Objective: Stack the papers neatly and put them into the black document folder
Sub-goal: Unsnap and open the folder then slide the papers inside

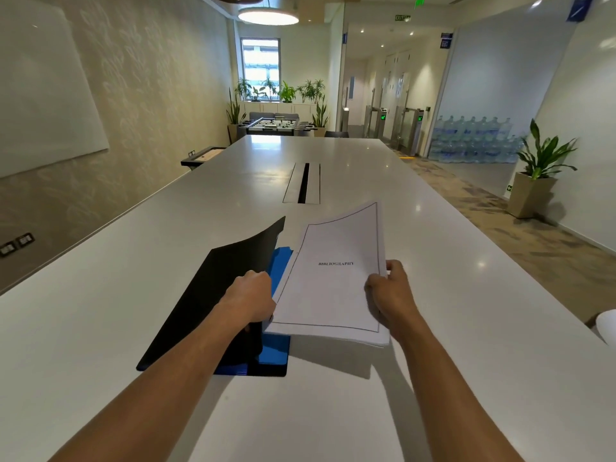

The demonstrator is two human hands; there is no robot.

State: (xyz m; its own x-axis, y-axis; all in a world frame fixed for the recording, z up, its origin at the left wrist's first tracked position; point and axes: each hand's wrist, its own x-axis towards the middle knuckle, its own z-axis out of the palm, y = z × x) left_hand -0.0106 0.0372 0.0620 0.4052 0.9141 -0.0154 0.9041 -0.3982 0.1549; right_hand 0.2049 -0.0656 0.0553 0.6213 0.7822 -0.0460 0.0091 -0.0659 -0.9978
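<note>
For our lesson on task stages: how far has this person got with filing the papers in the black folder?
Done: the papers look gathered into one fairly even stack, and the black folder is open, its blue inside showing. In hand: the left hand lifts the cover while the right hand holds the stack at its right edge, over the opening. Left: lay the stack inside and close the cover.

"BIBLIOGRAPHY" on the top sheet of the papers (328,278); green "EXIT" on a ceiling sign (402,18).
</note>
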